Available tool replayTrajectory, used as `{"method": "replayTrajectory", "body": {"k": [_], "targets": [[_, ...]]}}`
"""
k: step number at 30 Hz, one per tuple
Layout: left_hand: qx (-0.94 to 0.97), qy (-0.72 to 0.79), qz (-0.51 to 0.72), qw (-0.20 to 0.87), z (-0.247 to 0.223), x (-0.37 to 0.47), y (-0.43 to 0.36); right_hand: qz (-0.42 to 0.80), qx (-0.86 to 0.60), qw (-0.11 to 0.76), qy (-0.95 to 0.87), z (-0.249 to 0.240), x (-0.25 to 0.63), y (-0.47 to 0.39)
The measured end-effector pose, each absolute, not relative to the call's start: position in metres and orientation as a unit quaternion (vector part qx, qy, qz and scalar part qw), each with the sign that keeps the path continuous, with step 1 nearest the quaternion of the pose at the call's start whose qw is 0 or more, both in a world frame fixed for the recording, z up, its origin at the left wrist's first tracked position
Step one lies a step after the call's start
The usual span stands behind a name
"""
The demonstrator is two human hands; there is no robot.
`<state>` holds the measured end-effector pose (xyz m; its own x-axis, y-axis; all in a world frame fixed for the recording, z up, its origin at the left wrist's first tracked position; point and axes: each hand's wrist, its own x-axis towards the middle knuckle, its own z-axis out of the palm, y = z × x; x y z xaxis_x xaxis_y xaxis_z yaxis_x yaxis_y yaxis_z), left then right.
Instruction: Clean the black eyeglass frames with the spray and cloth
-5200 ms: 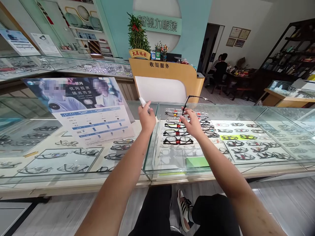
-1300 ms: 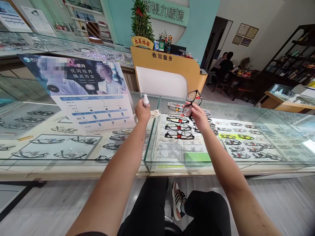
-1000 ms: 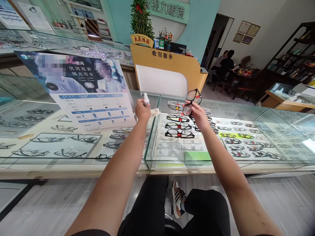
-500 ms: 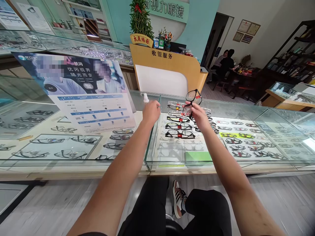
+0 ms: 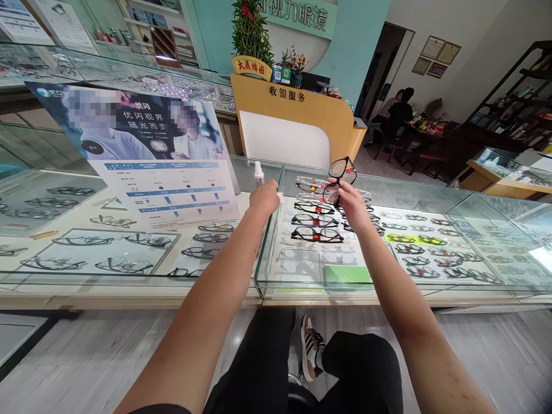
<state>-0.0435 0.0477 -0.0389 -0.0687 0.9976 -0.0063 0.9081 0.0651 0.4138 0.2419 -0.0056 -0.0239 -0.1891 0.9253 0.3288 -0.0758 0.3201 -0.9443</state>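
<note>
My left hand is over the glass counter, its fingers curled together; a small white bit shows at the fingertips, too small to name. Just behind it a white spray bottle stands upright, its lower part hidden by the hand. In my right hand is a pair of black-framed glasses, pinched near the middle and tilted steeply, with a red tag on one lens. Below, inside the glass case, rows of dark-framed glasses carry red tags.
A large printed sign leans on the counter at the left. More glasses on trays lie in the left case. A green box is in the near part of the case. Beyond stands a wooden cash desk; two people sit at the back right.
My left hand has come slightly down relative to the spray bottle, and more of the bottle now shows. My right hand still holds the glasses in nearly the same place. The view has shifted slightly.
</note>
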Motion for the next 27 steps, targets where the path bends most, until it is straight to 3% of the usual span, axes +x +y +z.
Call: {"method": "replayTrajectory", "body": {"k": [27], "targets": [[0.660,0.711,0.107,0.216,-0.030,-0.083,0.046,0.470,-0.344,0.529,-0.616,-0.024,0.243,-0.005]]}}
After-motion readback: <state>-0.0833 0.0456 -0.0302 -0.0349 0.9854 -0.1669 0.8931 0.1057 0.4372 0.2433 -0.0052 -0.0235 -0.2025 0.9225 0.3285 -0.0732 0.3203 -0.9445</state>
